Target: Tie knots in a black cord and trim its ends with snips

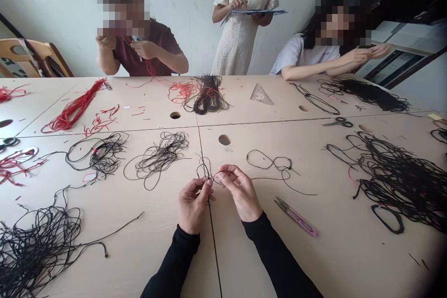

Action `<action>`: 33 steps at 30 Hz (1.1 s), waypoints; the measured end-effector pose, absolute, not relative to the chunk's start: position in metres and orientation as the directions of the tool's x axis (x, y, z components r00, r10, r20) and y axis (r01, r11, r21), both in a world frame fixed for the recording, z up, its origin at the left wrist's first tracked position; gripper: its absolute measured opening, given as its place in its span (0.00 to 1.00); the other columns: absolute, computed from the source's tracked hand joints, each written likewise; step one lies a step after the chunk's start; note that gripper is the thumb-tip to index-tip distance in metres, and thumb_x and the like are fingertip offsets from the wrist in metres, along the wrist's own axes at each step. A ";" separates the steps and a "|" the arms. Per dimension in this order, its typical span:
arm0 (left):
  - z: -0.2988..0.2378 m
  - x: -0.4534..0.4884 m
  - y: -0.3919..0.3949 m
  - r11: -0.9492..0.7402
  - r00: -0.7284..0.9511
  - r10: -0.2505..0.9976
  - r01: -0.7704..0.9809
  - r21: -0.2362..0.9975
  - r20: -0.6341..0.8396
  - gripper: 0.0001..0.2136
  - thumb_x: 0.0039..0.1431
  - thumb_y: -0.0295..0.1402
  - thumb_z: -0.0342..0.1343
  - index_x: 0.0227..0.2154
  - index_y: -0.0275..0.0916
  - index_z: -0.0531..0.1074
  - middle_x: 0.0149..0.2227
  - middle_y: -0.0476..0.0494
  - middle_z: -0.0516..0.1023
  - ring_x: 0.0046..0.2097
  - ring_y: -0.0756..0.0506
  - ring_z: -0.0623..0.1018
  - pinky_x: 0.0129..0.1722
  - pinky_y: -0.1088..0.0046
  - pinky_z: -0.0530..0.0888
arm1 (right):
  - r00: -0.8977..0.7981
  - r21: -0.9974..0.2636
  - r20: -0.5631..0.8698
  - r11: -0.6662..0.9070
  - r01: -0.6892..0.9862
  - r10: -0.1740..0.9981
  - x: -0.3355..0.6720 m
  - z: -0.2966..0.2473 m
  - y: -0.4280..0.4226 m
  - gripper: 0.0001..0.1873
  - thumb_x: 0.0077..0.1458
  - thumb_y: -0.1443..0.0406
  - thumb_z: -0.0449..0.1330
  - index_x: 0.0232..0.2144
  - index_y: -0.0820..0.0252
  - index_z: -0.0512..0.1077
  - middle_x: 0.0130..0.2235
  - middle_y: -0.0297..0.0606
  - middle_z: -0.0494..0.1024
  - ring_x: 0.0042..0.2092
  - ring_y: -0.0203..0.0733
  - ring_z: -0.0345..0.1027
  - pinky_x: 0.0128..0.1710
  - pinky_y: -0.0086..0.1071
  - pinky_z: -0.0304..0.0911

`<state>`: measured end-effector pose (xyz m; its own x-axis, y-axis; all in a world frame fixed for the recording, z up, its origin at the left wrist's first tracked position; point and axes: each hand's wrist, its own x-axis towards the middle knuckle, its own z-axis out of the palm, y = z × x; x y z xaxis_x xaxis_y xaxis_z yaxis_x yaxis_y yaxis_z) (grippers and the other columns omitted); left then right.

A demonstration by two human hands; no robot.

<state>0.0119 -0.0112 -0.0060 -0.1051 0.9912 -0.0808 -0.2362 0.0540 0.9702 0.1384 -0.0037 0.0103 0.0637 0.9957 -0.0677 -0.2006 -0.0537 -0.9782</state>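
Thin black cord (204, 166) runs between my two hands over the middle of the table, with small loops rising beyond the fingertips. My left hand (194, 202) pinches the cord between thumb and forefinger. Close beside it, my right hand (240, 191) pinches another part of the cord, its other fingers bent. The exact knot or crossing at the fingertips is too small to make out. Right of my right hand lies a looped black cord (260, 167) with a loose tail. Nearer to me on that side are pink thread snips (296, 216), blades pointing up and left.
Tangled black cords lie at left (38, 247) and right (401, 181). A loose black coil (162, 153) is left of my hands. Farther off are a red cord bundle (75, 107), black scissors (338, 122) and a clear set square (261, 95). Two people sit opposite; one stands holding a clipboard (260, 11).
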 end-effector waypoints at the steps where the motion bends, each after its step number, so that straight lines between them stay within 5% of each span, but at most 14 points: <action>1: -0.006 0.012 -0.011 0.051 -0.095 0.993 -0.232 0.971 -0.074 0.11 0.50 0.39 0.64 0.27 0.35 0.75 0.23 0.48 0.74 0.22 0.52 0.73 0.23 0.76 0.72 | 0.069 -0.981 -0.062 -0.048 -0.191 0.996 0.138 0.009 -0.003 0.17 0.52 0.56 0.64 0.39 0.60 0.69 0.33 0.37 0.75 0.37 0.38 0.69 0.42 0.33 0.66; 9: -0.004 0.014 -0.011 0.069 -0.029 0.997 -0.215 0.974 -0.077 0.11 0.51 0.39 0.63 0.27 0.35 0.75 0.24 0.47 0.74 0.22 0.53 0.71 0.22 0.76 0.71 | 0.084 -0.998 -0.035 -0.030 -0.056 0.996 0.135 0.004 -0.003 0.19 0.53 0.56 0.63 0.42 0.59 0.65 0.33 0.37 0.76 0.37 0.40 0.71 0.42 0.35 0.66; 14: -0.004 0.014 -0.011 0.098 -0.004 0.995 -0.230 0.968 -0.102 0.12 0.50 0.40 0.63 0.26 0.34 0.74 0.22 0.49 0.72 0.21 0.53 0.71 0.21 0.76 0.70 | 0.017 -1.000 -0.012 -0.012 -0.002 1.000 0.136 0.005 -0.005 0.16 0.56 0.54 0.60 0.38 0.61 0.70 0.32 0.38 0.75 0.33 0.38 0.68 0.36 0.32 0.66; 28: -0.005 0.011 -0.010 0.139 0.067 0.990 -0.248 0.959 -0.126 0.13 0.52 0.41 0.62 0.27 0.34 0.72 0.19 0.50 0.71 0.21 0.53 0.70 0.23 0.77 0.68 | -0.146 -0.992 -0.082 -0.095 -0.081 0.986 0.142 0.010 -0.004 0.15 0.58 0.56 0.57 0.39 0.61 0.73 0.31 0.36 0.73 0.29 0.36 0.66 0.29 0.31 0.66; 33: -0.002 0.010 -0.009 0.169 0.110 0.983 -0.232 0.958 -0.147 0.13 0.52 0.41 0.62 0.26 0.35 0.71 0.19 0.50 0.71 0.20 0.53 0.69 0.22 0.77 0.67 | -0.120 -0.992 -0.083 -0.094 -0.090 0.989 0.144 0.010 -0.004 0.15 0.56 0.57 0.60 0.41 0.61 0.73 0.34 0.36 0.75 0.34 0.37 0.67 0.38 0.32 0.66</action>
